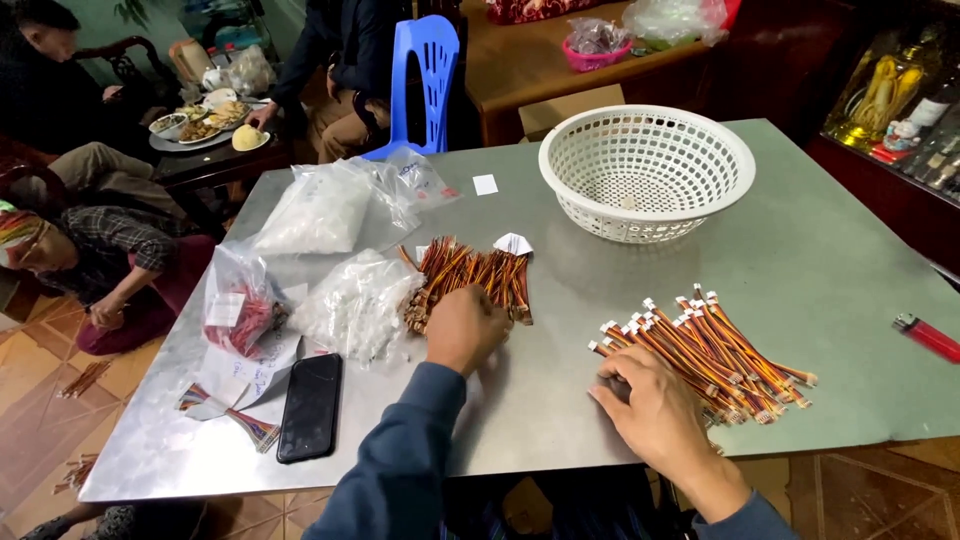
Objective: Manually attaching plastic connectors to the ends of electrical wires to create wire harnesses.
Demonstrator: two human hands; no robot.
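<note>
Short wire leads, striped orange, brown and yellow with small white plastic connectors on their ends, lie in two lots on the grey metal table [820, 260]: a loose unsorted heap [470, 280] under the left hand, and a tidy fanned row [710, 350] beside the right hand.

Left hand [465, 328] rests knuckles up on the near edge of the heap, fingers curled down into the wires; it seems to be pinching one or a few, though the fingertips are hidden under the hand, so I cannot tell for sure what it grips. Right hand [655, 405] lies flat and partly spread at the near left corner of the fanned row, fingers pressing on the wire ends, holding nothing closed in its grasp.

My reading is that the step in hand is picking leads from the heap and laying them aligned in the row. The next move would call for lifting a lead clear of the tangle without dragging its neighbours, then carrying it rightward to the row with the connectors facing the same way.

Beyond the left hand's outer side sit clear plastic bags of white parts [350, 300] and a black phone [310, 405]; farther off, past both hands, stands a white perforated plastic basket [647, 170]. A red lighter [928, 337] lies well to the right of the right hand
</note>
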